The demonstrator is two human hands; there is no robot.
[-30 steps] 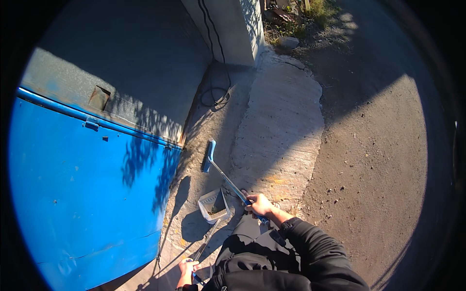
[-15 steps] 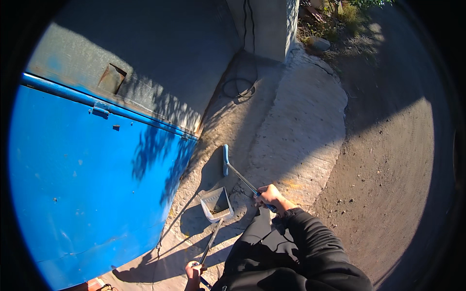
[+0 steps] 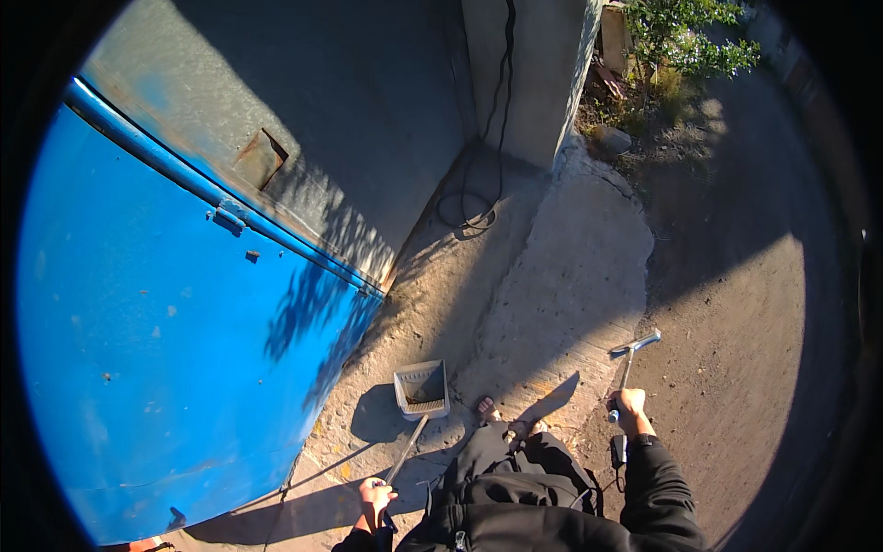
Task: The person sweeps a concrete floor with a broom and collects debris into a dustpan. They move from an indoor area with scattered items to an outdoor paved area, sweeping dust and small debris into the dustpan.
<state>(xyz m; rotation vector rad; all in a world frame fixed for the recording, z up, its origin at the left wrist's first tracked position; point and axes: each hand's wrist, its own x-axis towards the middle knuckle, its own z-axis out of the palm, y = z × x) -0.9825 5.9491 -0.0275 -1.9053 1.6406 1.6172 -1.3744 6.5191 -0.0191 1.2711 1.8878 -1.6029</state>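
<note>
My left hand is closed round the long handle of a whitish dustpan. The pan is low over the concrete in front of me, its open top showing some dark debris inside. Out to the right, my right hand grips a broom by its metal stick, with a blue grip end showing below the fist. The broom's narrow pale-blue head is at the border of concrete and dirt, well apart from the dustpan. I cannot tell whether the head touches the ground.
A blue metal door fills the left, beside a grey wall panel with a small hatch. A black cable lies coiled ahead by a pillar. Dirt ground borders the concrete strip on the right; a shrub grows beyond.
My right hand has swung the broom from near the dustpan far out to the right. The dustpan stays in my left hand. The view has shifted, and my feet now show.
</note>
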